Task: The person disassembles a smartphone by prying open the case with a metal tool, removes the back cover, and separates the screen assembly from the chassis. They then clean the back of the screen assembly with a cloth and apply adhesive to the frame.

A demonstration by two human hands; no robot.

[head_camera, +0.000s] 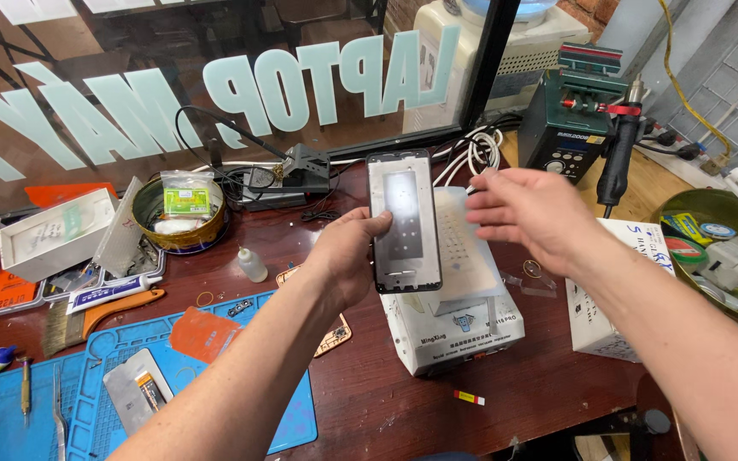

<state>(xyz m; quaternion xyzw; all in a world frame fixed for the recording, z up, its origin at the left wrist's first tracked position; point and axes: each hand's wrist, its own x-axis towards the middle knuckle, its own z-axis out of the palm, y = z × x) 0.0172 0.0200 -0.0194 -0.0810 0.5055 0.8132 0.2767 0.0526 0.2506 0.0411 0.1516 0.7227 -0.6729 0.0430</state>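
Left hand (348, 256) grips phone frame's (403, 220) edge — right hand (527, 213) open.

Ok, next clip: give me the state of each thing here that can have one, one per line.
Left hand: shut on the phone frame, fingers on its left edge.
Right hand: open, blurred, holding nothing, over the white machine.
Phone frame: upright in the hand, lifted off the machine.
White machine: flat on the desk, white pad on top.
Hot air wand: docked in its stand.
Small bottle: upright, capped.
Brush: lying flat.
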